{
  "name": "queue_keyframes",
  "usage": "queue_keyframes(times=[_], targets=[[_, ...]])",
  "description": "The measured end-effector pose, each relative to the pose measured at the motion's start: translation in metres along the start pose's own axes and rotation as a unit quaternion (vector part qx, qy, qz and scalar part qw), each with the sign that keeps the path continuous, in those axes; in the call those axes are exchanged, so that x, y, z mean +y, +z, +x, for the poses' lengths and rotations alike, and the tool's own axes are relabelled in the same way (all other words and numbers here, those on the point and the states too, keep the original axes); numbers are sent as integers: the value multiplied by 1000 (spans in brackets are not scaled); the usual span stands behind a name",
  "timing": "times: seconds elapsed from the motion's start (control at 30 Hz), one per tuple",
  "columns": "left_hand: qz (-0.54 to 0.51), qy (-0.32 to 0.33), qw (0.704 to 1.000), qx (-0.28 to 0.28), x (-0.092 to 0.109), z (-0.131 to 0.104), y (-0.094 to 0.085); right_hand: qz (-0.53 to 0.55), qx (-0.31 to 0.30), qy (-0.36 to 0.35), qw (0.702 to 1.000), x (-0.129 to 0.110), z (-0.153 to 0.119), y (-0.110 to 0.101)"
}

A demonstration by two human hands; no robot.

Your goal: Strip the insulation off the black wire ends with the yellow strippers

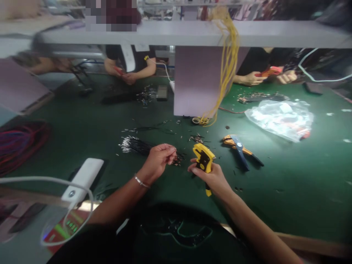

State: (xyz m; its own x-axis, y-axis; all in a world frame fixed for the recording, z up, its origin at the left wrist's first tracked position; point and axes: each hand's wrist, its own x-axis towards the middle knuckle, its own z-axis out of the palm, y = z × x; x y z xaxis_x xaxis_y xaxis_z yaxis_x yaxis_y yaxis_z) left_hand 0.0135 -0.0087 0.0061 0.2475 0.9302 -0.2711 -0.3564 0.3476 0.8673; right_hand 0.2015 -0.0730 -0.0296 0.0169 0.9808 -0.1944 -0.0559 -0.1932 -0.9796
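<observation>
My right hand [210,176] is wrapped round a yellow and black wire stripper [203,158], its head pointing up and away from me. To its left, my left hand [159,157] has thumb and fingers pinched together over the copper-tipped end of a bundle of black wires [140,145]. Whether a single wire sits in that pinch is too small to make out. The bundle's silvery ends [127,144] fan out on the left. Just beyond the stripper lie small scraps of cut wire [197,138].
A blue and orange wire stripper [239,148] lies at right, near a clear plastic bag [283,119]. Yellow wires [229,62] hang from the shelf [165,33]. A white power bank [83,179] with a cable and coiled red-blue wires [20,145] are at left. Co-workers sit opposite.
</observation>
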Motion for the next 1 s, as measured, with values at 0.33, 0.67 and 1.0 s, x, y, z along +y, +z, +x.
queue_keyframes(times=[0.33, 0.67, 1.0], targets=[[-10, 12, 1000, -2, -4, 0, -5, 64, -75, 37, 994, 7, -2, -4], [-15, 17, 1000, -7, -5, -1, -6, 35, -63, 29, 997, 10, -5, -3], [-16, 17, 1000, -3, -5, -1, -6, 4, -44, 25, 999, 12, -5, -2]])
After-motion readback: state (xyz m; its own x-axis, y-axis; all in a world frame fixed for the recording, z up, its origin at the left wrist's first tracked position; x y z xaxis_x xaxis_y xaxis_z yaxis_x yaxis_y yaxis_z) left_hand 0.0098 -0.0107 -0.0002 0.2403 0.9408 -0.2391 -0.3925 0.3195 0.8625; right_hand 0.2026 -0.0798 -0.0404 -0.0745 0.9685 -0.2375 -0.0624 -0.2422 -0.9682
